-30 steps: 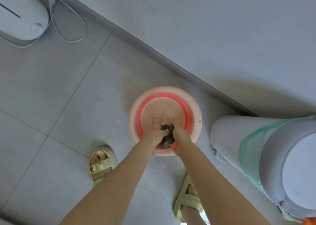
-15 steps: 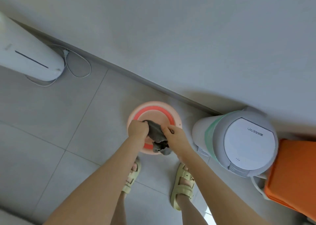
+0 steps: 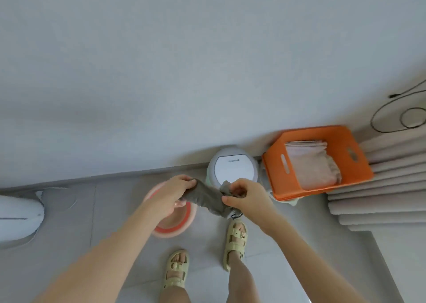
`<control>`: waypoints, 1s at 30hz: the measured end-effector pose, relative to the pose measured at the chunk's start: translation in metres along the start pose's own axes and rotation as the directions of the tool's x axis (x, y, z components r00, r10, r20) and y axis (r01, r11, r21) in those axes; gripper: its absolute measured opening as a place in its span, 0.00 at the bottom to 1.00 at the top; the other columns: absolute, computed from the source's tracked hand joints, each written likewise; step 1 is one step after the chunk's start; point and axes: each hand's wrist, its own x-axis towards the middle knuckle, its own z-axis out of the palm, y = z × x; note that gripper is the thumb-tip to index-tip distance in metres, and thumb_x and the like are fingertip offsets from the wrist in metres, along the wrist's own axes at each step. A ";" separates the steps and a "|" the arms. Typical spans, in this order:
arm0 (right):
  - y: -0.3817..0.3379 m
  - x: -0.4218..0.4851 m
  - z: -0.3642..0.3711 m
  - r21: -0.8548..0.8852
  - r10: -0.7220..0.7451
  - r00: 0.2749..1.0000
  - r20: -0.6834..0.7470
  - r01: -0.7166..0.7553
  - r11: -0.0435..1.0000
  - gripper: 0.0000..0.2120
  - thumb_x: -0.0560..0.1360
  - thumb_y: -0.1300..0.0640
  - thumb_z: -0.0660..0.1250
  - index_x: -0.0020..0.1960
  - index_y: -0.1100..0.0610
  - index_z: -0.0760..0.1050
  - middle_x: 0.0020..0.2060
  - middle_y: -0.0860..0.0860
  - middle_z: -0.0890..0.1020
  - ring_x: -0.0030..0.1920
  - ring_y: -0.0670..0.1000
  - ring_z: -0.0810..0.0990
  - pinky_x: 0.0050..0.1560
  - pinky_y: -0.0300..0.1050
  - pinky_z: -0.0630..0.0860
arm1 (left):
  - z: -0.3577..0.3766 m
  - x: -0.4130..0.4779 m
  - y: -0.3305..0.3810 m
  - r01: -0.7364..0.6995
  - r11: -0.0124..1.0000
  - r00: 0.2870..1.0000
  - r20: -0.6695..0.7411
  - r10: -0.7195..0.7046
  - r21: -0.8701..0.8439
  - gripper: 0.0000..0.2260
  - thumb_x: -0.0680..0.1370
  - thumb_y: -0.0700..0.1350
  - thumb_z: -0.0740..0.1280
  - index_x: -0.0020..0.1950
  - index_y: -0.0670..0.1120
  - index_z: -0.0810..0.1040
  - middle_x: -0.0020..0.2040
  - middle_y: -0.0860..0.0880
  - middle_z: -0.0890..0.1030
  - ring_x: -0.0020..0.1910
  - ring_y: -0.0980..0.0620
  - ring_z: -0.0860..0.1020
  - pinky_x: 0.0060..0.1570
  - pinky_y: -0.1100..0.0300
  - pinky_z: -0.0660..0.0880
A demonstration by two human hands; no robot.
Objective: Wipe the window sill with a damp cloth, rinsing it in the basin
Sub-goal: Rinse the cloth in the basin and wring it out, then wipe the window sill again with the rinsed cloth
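A dark grey damp cloth [image 3: 206,198] is stretched between my two hands, well above the floor. My left hand [image 3: 174,193] grips its left end and my right hand [image 3: 245,195] pinches its right end, where a lighter corner sticks up. The round pink basin [image 3: 178,225] with a red inner ring sits on the floor below my left hand, and my forearm hides much of it. No window sill is in view.
A white round-lidded bin [image 3: 232,165] stands against the wall right of the basin. Beside it is an orange crate [image 3: 319,162] holding folded fabric, then grey pleated curtain folds [image 3: 380,194]. A white appliance [image 3: 18,215] lies at the left edge. My sandalled feet [image 3: 235,240] stand on grey tiles.
Both hands have lifted the cloth out of the basin and pulled it out lengthwise. The view has risen and swung right, bringing the orange crate and curtain into sight.
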 end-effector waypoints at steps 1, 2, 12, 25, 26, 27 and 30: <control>0.000 -0.024 -0.023 -0.016 -0.027 0.997 -0.073 0.026 1.000 0.08 0.69 0.59 0.73 0.41 0.53 0.73 0.34 0.45 0.75 0.35 0.42 0.73 0.35 0.31 0.69 | 0.020 -0.012 0.016 -0.029 1.000 0.999 0.028 0.029 -0.004 0.07 0.78 0.39 0.62 0.40 0.44 0.73 0.32 0.45 0.71 0.28 0.51 0.68 0.25 0.63 0.61; 0.000 -0.046 -0.046 -0.021 -0.032 0.989 -0.146 0.029 0.999 0.08 0.70 0.58 0.72 0.40 0.54 0.73 0.34 0.46 0.75 0.34 0.43 0.72 0.37 0.35 0.71 | 0.043 -0.023 0.030 -0.050 0.999 0.997 0.063 0.051 -0.009 0.08 0.78 0.38 0.61 0.39 0.44 0.73 0.34 0.44 0.73 0.30 0.50 0.71 0.26 0.63 0.66; 0.117 -0.271 -0.257 0.146 0.192 0.688 -0.700 -0.126 0.981 0.10 0.67 0.69 0.62 0.42 0.55 0.68 0.34 0.51 0.74 0.34 0.50 0.69 0.33 0.43 0.67 | 0.394 -0.144 0.095 -0.553 0.758 0.753 0.595 0.279 0.345 0.06 0.79 0.37 0.59 0.43 0.43 0.72 0.37 0.46 0.75 0.41 0.47 0.74 0.41 0.60 0.73; 0.353 -0.556 -0.428 0.440 0.453 -0.028 -0.891 -0.296 0.848 0.06 0.71 0.54 0.70 0.47 0.47 0.80 0.35 0.44 0.78 0.40 0.49 0.77 0.41 0.42 0.71 | 0.823 -0.331 -0.015 -0.906 0.352 0.298 0.946 0.130 0.237 0.09 0.77 0.42 0.63 0.38 0.51 0.74 0.41 0.48 0.77 0.44 0.46 0.75 0.43 0.56 0.72; 0.369 -0.568 -0.435 0.468 0.470 -0.068 -0.880 -0.294 0.833 0.02 0.71 0.54 0.70 0.43 0.48 0.80 0.34 0.45 0.78 0.39 0.49 0.77 0.40 0.43 0.70 | 0.845 -0.340 -0.025 -0.924 0.307 0.272 0.956 0.104 0.229 0.08 0.78 0.42 0.63 0.39 0.51 0.74 0.42 0.47 0.77 0.44 0.46 0.76 0.45 0.55 0.73; 0.384 -0.578 -0.442 0.494 0.487 -0.096 -0.868 -0.269 0.827 0.05 0.72 0.55 0.69 0.38 0.47 0.79 0.32 0.44 0.77 0.36 0.48 0.76 0.39 0.42 0.69 | 0.867 -0.348 -0.035 -0.936 0.268 0.256 0.964 0.079 0.227 0.08 0.78 0.42 0.62 0.40 0.50 0.75 0.43 0.47 0.77 0.45 0.46 0.76 0.46 0.55 0.73; 0.431 -0.601 -0.467 0.584 0.566 -0.152 -0.810 -0.141 0.799 0.05 0.72 0.58 0.70 0.39 0.49 0.80 0.34 0.43 0.79 0.38 0.46 0.77 0.42 0.41 0.70 | 0.932 -0.366 -0.062 -0.953 0.214 0.218 0.976 0.002 0.213 0.05 0.78 0.42 0.62 0.44 0.47 0.76 0.45 0.47 0.77 0.47 0.47 0.76 0.46 0.57 0.73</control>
